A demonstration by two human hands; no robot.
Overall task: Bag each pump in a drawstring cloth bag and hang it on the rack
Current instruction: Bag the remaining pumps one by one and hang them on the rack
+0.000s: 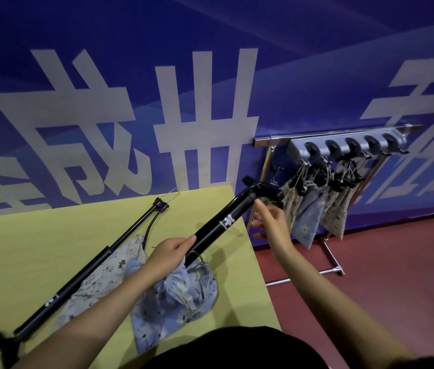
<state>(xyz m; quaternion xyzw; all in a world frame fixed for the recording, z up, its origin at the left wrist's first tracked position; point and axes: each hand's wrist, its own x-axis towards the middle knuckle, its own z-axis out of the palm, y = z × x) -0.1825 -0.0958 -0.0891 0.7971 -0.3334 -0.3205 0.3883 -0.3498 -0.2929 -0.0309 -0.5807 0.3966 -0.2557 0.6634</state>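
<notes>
A black pump (pixel 217 223) is slanting up from lower left to upper right above the yellow tabletop (pixel 37 251), its T-handle end pointing toward the rack (pixel 349 145) and its lower end sitting in the mouth of a blue drawstring bag (pixel 178 296). The left hand (pixel 169 253) is curling its grip around the barrel's lower part, while the right hand (pixel 270 219) is hovering just beside the handle, fingers loosely spread and holding nothing. A second pump (pixel 82 272) is lying diagonally on the tabletop across a pale bag (pixel 98 283), and filled bags (pixel 314 209) are hanging from the rack.
</notes>
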